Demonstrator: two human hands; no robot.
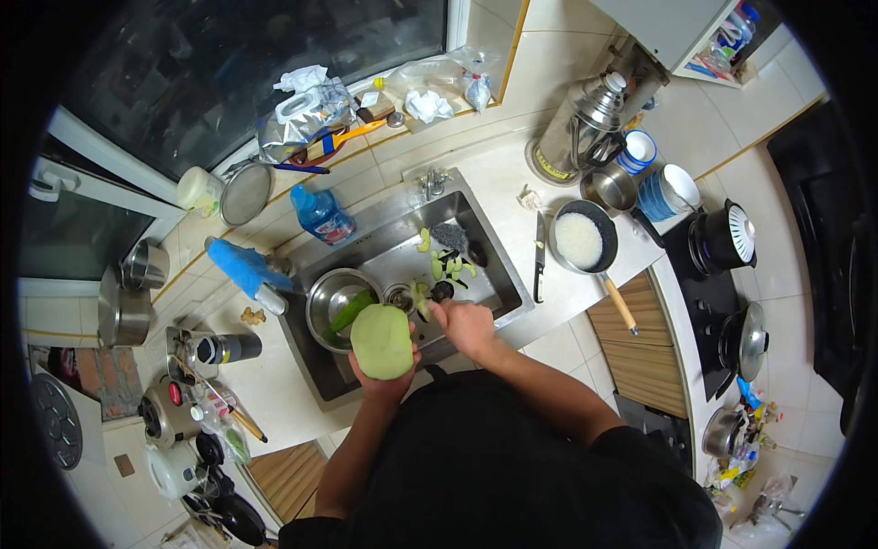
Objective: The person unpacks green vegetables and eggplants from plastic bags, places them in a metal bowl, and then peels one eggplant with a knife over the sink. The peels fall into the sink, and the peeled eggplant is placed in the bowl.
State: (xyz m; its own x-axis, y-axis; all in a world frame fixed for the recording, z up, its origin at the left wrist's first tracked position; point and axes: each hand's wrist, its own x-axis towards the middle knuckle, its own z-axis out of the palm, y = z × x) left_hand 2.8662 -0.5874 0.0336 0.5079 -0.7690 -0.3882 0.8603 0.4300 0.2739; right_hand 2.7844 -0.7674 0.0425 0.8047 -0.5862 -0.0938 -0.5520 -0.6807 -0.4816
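Note:
A large, rounded, pale green peeled vegetable [381, 340] rests in my left hand [384, 382], whose fingers wrap round its underside above the near edge of the sink. My right hand [465, 328] is closed just to its right, over the sink; a small dark piece and a pale green strip [421, 300] show by its fingertips, but I cannot make out what it grips. Beneath them, the steel sink [498, 274] holds green peels [448, 265], a dark grey scouring pad [450, 236] and a steel bowl [320, 293] with a long green pepper [351, 312] in it.
Right of the sink lie a knife [539, 261] and a wooden-handled pan [611, 240] of white rice. A thermos [572, 128] and bowls [672, 194] stand behind. A blue detergent bottle [322, 218], a blue cloth [240, 265] and a piece of ginger [252, 316] are around the left side.

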